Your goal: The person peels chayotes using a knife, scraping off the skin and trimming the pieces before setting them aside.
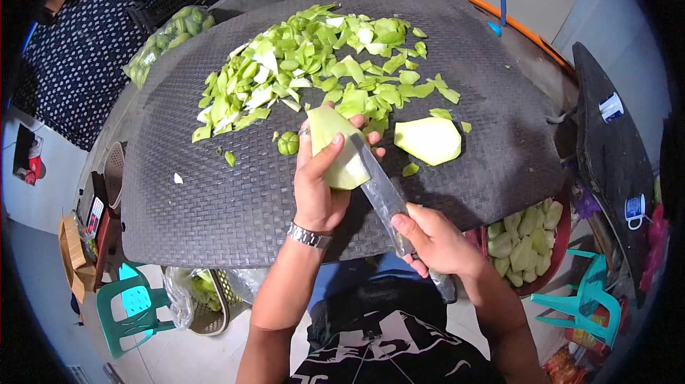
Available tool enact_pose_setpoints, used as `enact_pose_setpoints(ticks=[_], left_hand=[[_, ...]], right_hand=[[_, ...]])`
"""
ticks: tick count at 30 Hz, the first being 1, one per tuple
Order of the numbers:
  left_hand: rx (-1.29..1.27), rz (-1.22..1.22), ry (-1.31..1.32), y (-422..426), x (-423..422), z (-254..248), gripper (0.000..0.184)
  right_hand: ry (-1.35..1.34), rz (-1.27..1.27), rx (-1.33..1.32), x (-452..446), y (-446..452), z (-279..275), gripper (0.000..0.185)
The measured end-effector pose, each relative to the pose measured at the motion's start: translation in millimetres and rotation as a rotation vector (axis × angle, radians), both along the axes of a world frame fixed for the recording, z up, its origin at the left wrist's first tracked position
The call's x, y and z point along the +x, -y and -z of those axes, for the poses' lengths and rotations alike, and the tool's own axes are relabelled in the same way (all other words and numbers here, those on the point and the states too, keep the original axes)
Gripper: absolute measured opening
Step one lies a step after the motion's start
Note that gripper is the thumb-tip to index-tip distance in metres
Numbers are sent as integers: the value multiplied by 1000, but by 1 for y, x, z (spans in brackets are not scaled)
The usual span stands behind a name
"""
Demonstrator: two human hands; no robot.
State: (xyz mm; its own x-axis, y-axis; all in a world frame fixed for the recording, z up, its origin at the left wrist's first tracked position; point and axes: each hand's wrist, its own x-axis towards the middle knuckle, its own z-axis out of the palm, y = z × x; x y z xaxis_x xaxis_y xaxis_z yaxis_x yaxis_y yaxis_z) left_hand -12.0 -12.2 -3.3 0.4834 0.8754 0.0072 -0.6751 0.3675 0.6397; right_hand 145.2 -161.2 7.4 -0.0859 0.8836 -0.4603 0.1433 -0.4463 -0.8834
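My left hand (321, 177) is wrapped around a pale green peeled chayote (330, 138), held up above the table. In my right hand (435, 238) is the handle of a long, broad knife (385, 202). Its blade slants up and left, with the tip end against the right side of the chayote. Another peeled chayote (428, 140) rests on the woven table (214, 220) to the right. Beyond my hands spreads a wide heap of green peelings (307, 56). A small green cut end (288, 143) lies just left of my left hand.
A red tub (560, 241) of peeled chayotes stands below the table's right edge. Behind the far left edge sits a plastic bag (175, 33) of green chayotes. Teal chairs (589, 298) flank the table's near side. A dark board (606, 148) with cups is at the right.
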Motion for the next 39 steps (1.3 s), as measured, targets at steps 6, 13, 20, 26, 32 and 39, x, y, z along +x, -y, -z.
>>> enact_pose_setpoints(ticks=[6, 13, 20, 26, 32, 39], left_hand=[[8, -3, -76, -20, 1, -2, 71], [59, 29, -44, -69, -3, -7, 68], [82, 3, -92, -85, -5, 11, 65], [32, -15, -301, -87, -10, 11, 59], [204, -70, -470, -94, -14, 17, 55], [5, 85, -278, -104, -33, 8, 51]], right_hand=[[-177, 0, -25, 8, -19, 0, 38], [-280, -61, 9, 20, -70, -4, 41], [-371, -48, -18, 15, -85, 20, 40], [-557, -31, -74, 4, -84, 17, 42], [-742, 4, -161, 0, -77, 19, 42], [-775, 219, -123, 7, -67, 3, 42]])
